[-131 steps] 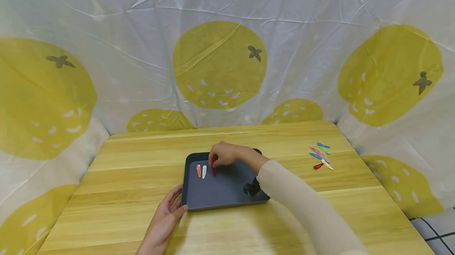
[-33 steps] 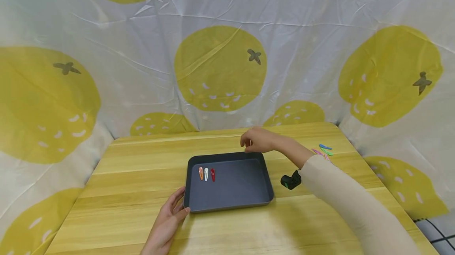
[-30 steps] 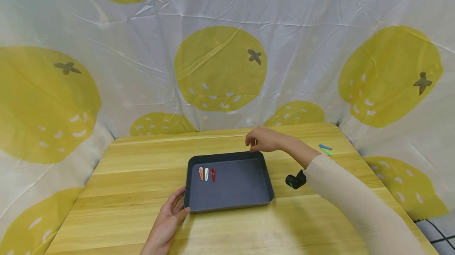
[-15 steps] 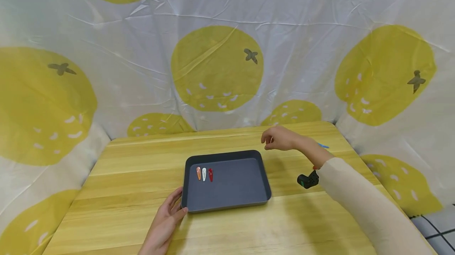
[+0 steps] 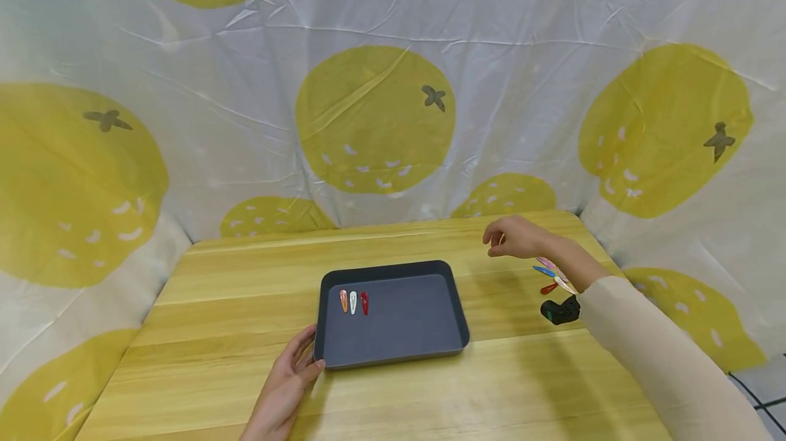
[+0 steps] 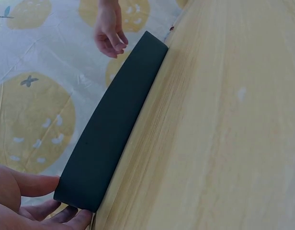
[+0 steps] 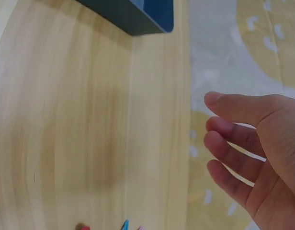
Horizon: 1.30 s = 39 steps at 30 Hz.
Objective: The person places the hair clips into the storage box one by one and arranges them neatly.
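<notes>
A dark grey rectangular baking tray (image 5: 408,318) lies on the wooden table. Inside it, near the left wall, an orange hair clip (image 5: 344,300), a white hair clip (image 5: 353,302) and a red hair clip (image 5: 365,303) lie side by side. My left hand (image 5: 284,379) holds the tray's near left corner, thumb on one side and fingers on the other (image 6: 71,215). My right hand (image 5: 518,236) is above the table to the right of the tray, fingers loosely bent around nothing. Below it and further right lie several loose hair clips (image 5: 545,270), partly hidden by the forearm.
A black wrist camera (image 5: 560,311) hangs from the right forearm. Behind the wooden table (image 5: 215,304) and at its sides hangs a pale cloth (image 5: 258,120) printed with yellow fruit.
The red hair clip was set down in the tray beside the white one and released. My right hand then moved right, out past the tray. My left hand stayed at the tray's corner.
</notes>
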Each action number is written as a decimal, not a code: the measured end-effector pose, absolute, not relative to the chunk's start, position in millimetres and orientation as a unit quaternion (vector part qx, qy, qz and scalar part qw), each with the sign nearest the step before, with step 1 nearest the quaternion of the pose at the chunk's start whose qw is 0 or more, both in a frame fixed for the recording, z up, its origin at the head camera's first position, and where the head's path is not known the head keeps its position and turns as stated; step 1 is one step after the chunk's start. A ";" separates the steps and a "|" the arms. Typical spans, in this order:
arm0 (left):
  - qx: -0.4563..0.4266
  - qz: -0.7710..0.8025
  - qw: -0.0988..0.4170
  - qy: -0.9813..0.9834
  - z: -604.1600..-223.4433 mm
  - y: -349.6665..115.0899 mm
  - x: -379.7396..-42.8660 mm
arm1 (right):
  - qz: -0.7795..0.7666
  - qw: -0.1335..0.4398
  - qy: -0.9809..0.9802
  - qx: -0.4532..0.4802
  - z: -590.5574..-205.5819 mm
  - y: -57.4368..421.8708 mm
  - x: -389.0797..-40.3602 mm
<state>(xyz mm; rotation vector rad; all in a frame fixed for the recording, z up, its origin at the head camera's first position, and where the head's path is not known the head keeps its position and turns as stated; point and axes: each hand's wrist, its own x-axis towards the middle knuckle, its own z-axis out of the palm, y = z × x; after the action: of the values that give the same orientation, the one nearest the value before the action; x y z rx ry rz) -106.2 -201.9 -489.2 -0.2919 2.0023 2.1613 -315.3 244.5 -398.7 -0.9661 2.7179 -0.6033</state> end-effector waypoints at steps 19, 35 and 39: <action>-0.102 0.725 0.091 0.675 -487.9 -203.0 -107.3 | -0.206 0.122 0.937 -0.253 -407.5 325.4 -305.3; -0.103 0.723 0.094 0.677 -488.4 -203.0 -106.2 | -0.183 0.176 0.942 -0.220 -444.6 362.6 -295.9; -0.103 0.722 0.095 0.678 -489.2 -202.8 -106.1 | -0.191 0.178 0.944 -0.202 -451.4 364.4 -294.5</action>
<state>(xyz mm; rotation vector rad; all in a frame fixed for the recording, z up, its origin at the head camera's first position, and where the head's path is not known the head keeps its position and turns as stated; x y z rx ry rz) -106.1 -202.8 -489.2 -0.3049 2.0093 2.1387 -294.5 364.4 -451.4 -0.5702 2.6695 -0.5405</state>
